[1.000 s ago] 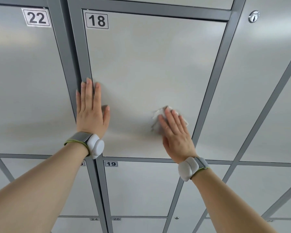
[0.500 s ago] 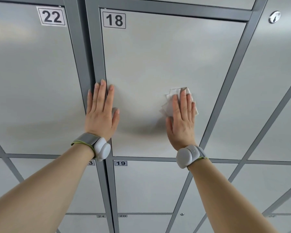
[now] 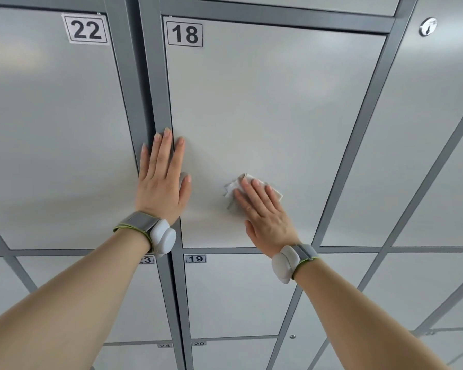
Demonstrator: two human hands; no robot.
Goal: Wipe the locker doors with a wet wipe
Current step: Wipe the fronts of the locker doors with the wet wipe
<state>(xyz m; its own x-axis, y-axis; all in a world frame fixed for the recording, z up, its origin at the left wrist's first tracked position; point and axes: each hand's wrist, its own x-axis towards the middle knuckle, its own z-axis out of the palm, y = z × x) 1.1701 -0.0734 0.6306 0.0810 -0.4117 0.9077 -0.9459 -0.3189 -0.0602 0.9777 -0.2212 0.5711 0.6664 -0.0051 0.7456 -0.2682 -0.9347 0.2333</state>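
Note:
The grey metal locker door numbered 18 [image 3: 273, 110] fills the middle of the head view. My right hand [image 3: 265, 214] lies flat on its lower part, pressing a crumpled white wet wipe [image 3: 231, 186] against the metal; most of the wipe is hidden under my fingers. My left hand [image 3: 162, 182] rests flat with fingers together, holding nothing, across the door's left edge and the dark grey frame post [image 3: 155, 97]. Both wrists carry white bands.
Door 22 [image 3: 51, 129] is to the left, door 19 [image 3: 238, 292] below, doors 20 and 24 lower still. An unnumbered door [image 3: 422, 134] on the right has a round silver lock [image 3: 427, 26] near its top.
My right hand slid the wipe up and right on door 18, then back down and left to the lower middle. My left hand stayed flat at the door's left edge.

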